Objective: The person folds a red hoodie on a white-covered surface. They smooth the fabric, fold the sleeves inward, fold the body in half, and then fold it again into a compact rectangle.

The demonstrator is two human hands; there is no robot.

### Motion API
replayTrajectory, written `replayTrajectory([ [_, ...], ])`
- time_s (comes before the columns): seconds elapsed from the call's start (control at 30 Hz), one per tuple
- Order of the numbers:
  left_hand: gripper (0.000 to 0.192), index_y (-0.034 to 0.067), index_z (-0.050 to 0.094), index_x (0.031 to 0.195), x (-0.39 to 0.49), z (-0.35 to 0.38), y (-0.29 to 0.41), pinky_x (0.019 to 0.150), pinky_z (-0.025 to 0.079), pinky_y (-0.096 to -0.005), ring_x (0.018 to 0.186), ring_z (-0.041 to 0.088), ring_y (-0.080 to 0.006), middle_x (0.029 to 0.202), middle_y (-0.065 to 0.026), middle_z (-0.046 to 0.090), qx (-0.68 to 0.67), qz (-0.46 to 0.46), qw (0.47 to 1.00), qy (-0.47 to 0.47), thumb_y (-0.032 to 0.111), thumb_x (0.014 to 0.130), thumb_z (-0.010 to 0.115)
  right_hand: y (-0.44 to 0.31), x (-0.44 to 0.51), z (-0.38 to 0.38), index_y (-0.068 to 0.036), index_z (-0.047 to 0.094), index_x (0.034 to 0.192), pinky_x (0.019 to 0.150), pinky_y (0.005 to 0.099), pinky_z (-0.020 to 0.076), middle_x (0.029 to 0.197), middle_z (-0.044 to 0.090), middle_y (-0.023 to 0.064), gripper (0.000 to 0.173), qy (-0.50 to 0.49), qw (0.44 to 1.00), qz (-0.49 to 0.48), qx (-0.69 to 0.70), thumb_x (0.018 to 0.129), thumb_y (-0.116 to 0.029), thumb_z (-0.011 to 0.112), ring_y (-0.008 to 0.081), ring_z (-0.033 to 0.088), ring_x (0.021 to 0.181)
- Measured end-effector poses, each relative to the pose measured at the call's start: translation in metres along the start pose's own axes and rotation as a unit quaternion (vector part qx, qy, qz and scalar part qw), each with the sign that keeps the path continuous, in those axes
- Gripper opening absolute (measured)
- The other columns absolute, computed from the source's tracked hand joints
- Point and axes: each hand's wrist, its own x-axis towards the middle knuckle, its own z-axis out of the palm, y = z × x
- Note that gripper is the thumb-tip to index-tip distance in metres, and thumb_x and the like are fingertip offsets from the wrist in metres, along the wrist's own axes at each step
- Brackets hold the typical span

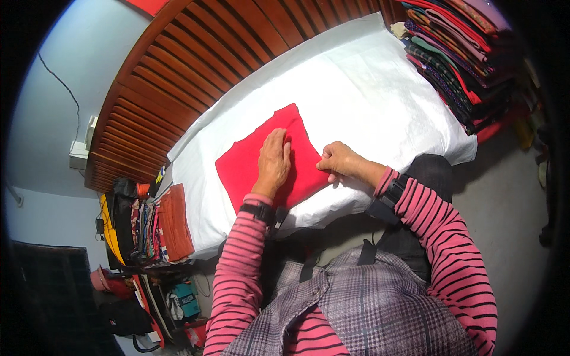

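A red cloth garment (249, 164), folded into a flat, roughly four-sided shape, lies on a white sheet (356, 89). My left hand (274, 160) rests flat on the middle of the cloth, palm down, pinching nothing that I can see. At the garment's right corner, my right hand (338, 161) pinches the edge between thumb and fingers. The cloth's lower edge runs close to the near side of the sheet, partly behind my left wrist.
A slatted wooden backrest (213, 49) rises behind the sheet. Folded clothes (449, 58) are stacked at the far right. More folded cloths (151, 227), with a rust-coloured one (176, 222) at the end, stand at the left. A teal bag (183, 299) sits low at left.
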Motion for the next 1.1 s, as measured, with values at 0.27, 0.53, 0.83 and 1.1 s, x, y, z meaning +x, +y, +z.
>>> replayTrajectory([
  [0.27,0.061,0.013,0.033,0.157,0.016,0.034,-0.025,0.120,0.021,-0.0530,0.149,0.027,-0.0362,0.162,-0.0162,0.029,0.062,-0.073,0.989,-0.113,0.041,0.104,0.047,-0.003,-0.004,-0.007,-0.001,0.053,0.095,0.039,0.0300,0.0409,0.060,0.055,0.0041,0.018,-0.052,0.997,-0.015,-0.061,0.082,-0.007,0.065,0.0132,0.053,0.045],
  [0.53,0.064,0.014,0.029,0.159,0.013,0.038,-0.028,0.120,0.020,-0.0548,0.150,0.026,-0.0373,0.162,-0.0164,0.029,0.062,-0.064,0.991,-0.098,0.044,0.105,0.045,-0.001,0.000,0.001,-0.001,0.056,0.084,0.057,0.0379,0.0532,0.068,0.064,0.0126,0.019,-0.007,0.996,-0.039,-0.081,0.082,-0.014,0.070,0.0240,0.065,0.059],
  [0.83,0.065,0.013,0.031,0.158,0.014,0.038,-0.025,0.120,0.020,-0.0546,0.149,0.026,-0.0363,0.161,-0.0172,0.030,0.070,-0.071,0.990,-0.099,0.044,0.104,0.047,0.001,0.001,0.000,0.002,0.063,0.094,0.077,0.0466,0.0534,0.084,0.068,0.0223,0.022,-0.010,0.922,-0.100,-0.373,0.083,-0.016,0.069,0.0369,0.070,0.086],
  [1.1,0.061,0.009,0.039,0.152,0.035,0.028,-0.015,0.118,0.023,-0.0562,0.148,0.028,-0.0342,0.159,-0.0158,0.033,0.124,-0.048,0.985,-0.107,0.039,0.102,0.053,-0.006,-0.005,0.001,0.003,0.066,0.107,0.090,0.0474,0.0538,0.104,0.070,0.0261,0.033,-0.013,0.923,-0.071,-0.379,0.089,-0.024,0.064,0.0400,0.068,0.104],
])
